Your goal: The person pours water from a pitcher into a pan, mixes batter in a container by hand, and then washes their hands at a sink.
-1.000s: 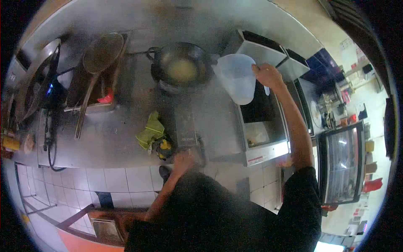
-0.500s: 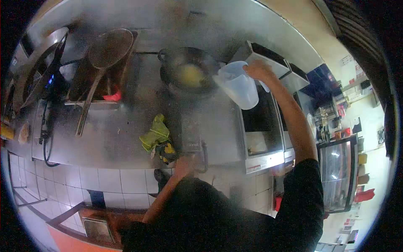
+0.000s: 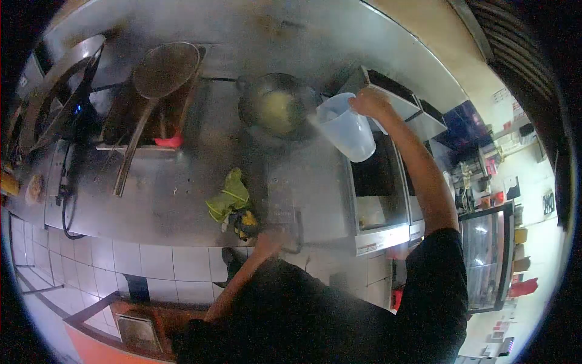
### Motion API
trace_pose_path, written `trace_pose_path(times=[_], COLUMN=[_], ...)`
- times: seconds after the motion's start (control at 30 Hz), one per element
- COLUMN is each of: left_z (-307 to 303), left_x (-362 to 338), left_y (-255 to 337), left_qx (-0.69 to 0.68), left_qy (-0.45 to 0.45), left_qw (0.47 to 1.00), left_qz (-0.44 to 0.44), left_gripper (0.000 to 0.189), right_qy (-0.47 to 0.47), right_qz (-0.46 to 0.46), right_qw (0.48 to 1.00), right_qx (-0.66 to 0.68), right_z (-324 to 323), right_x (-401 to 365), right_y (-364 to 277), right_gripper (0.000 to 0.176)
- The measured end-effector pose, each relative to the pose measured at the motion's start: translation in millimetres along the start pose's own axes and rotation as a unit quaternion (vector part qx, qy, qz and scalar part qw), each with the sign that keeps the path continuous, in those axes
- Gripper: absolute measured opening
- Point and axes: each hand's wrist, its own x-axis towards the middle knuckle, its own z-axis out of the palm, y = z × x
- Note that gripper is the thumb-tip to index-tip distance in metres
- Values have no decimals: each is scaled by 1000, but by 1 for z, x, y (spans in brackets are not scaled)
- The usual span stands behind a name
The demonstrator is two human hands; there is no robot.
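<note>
My right hand (image 3: 371,104) grips a translucent plastic jug (image 3: 353,134) at its upper right side. The jug leans to the left, its mouth beside the right rim of a dark wok (image 3: 248,112). Pale yellowish contents (image 3: 277,109) lie in the wok, and steam blurs them. At the front edge of the steel stove, my left hand (image 3: 270,242) rests low near the burner's front panel; its fingers are too blurred to make out. Just left of that hand lies a crumpled yellow-green cloth (image 3: 229,197) with a dark, yellow-patterned part.
A long-handled strainer (image 3: 165,70) lies over a brown pan area at the left, near a red object (image 3: 169,141). Large pans (image 3: 60,94) stand at the far left. Fryer-like steel units (image 3: 382,197) are to the right, with a glass cabinet (image 3: 487,258) beyond. Steam hazes the view.
The view has shifted slightly. My right hand still holds the tilted jug beside the wok, and my left hand stays at the stove's front edge.
</note>
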Motion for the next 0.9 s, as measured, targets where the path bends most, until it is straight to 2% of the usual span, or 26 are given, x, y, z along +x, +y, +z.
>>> trace_pose_path(times=[0.03, 0.07, 0.1, 0.13, 0.2, 0.23, 0.3, 0.33, 0.4, 0.43, 0.5, 0.6, 0.63, 0.7, 0.73, 0.8, 0.83, 0.87, 0.9], left_z=[14, 42, 39, 36, 22, 14, 4, 14, 33, 20, -6, 45, 35, -1, 12, 57, 59, 62, 64], left_x=[2, 5, 9, 11, 11, 7, -1, 2, 14, 10, -4, 3, -1, -13, -7, 3, 3, 2, -1], left_y=[-13, -38, -36, -33, -19, -13, -4, -9, -18, -7, 14, -31, -19, 24, 12, -21, -19, -16, -13], left_qx=[0, 121, 239, 239, 15, 15, 149, 150, 87, 88, 101, 59, 60, 337, 338, 163, 162, 15, -129], left_qy=[0, -23, -46, -46, -58, -58, -40, -40, -60, -61, 144, 94, 94, 140, 138, 221, 217, 160, 99], left_qw=[1000, 991, 964, 964, 998, 998, 986, 985, 994, 994, 978, 984, 984, 920, 919, 950, 951, 985, 986], left_qz=[0, 55, 109, 109, 27, 28, 68, 69, -36, -35, 113, 138, 140, 144, 147, 150, 152, 59, -37], left_gripper=[33, 33, 34, 34, 35, 35, 32, 32, 28, 28, 26, 26, 26, 25, 25, 22, 22, 21, 23], right_qy=[0, 5, 10, 11, 8, 8, 12, 12, 4, 4, 18, 37, 38, 48, 47, 129, 125, 156, 189], right_qz=[0, 10, 20, 21, 4, 5, 16, 18, 9, 10, -4, 18, 20, -63, -60, -121, -118, -99, -80], right_qw=[1000, 1000, 1000, 1000, 1000, 1000, 1000, 1000, 999, 999, 999, 999, 999, 997, 997, 980, 981, 982, 979], right_qx=[0, 7, 14, 15, -12, -12, 10, 11, -35, -34, -30, 12, 13, 1, 3, -94, -93, -48, -1], right_z=[-1, -4, -5, -4, -2, -2, -1, -4, -7, 3, 22, 25, 45, 106, 97, 71, 83, 96, 108], right_x=[-1, -3, -3, 0, 3, 2, 1, -1, -6, 3, 17, 8, 14, 31, 14, -53, -65, -76, -89], right_y=[-2, -5, -5, -4, -4, -4, -5, -7, -9, -3, 10, 18, 36, 79, 75, 59, 63, 65, 67], right_gripper=[54, 53, 52, 52, 52, 52, 52, 52, 50, 50, 47, 42, 42, 36, 36, 34, 34, 33, 34])
